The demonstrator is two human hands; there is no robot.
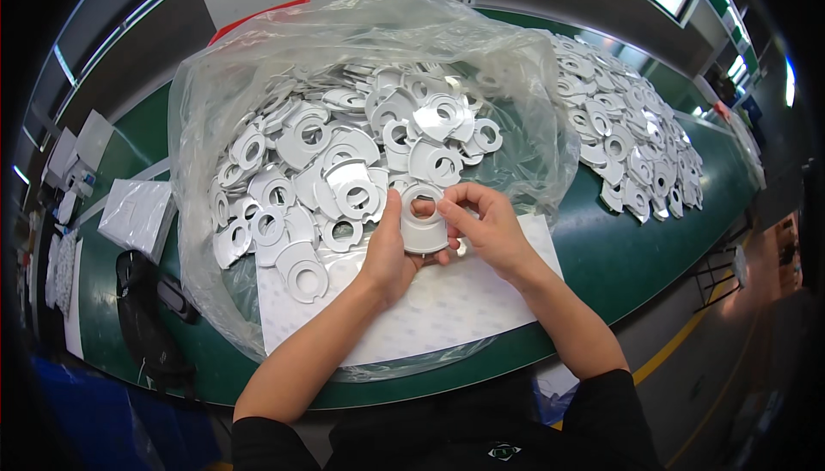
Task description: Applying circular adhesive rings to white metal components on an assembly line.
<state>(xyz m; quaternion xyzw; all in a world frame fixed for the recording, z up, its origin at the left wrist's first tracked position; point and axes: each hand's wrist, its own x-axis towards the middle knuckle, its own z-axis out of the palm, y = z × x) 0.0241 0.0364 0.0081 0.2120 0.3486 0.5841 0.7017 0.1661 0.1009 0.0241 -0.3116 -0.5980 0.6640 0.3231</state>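
Between my hands is a white plastic part (424,235) with a round ring at one end and a wide curved flap at the other. My left hand (394,252) grips it from the left, its thumb along the edge and its fingers behind. At the ring's right rim, my right hand (481,229) pinches with thumb and forefinger; whether a small thing is between those fingertips cannot be made out. Just beyond lies a heap of like white parts (351,187) inside a large clear plastic bag (215,76). Below my hands is a white sheet (404,325).
A second pile of white parts (632,127) covers the right of the green table (636,243). To the left are a plastic-wrapped white packet (137,215), a black pouch (146,321) and a dark oblong object (176,299). A red strip (258,17) shows behind the bag.
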